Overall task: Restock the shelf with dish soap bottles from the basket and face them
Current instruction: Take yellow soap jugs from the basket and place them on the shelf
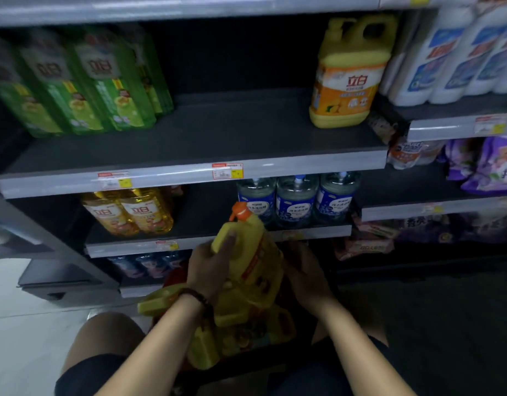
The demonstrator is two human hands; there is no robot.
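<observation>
A yellow dish soap bottle (250, 252) with an orange cap is lifted, tilted, above the basket (178, 277). My left hand (210, 264) grips its upper left side and handle. My right hand (305, 270) holds its right side, fingers curled behind it. Several more yellow bottles (240, 330) lie in the basket between my knees. One yellow bottle (349, 72) with an orange label stands upright at the right end of the dark middle shelf (232, 138).
Green bottles (83, 84) fill the left end of that shelf. White bottles (457, 52) stand on the neighbouring shelf at right. Below are golden bottles (129, 212) and blue-labelled clear bottles (295, 201). Purple pouches (492, 164) lie at right.
</observation>
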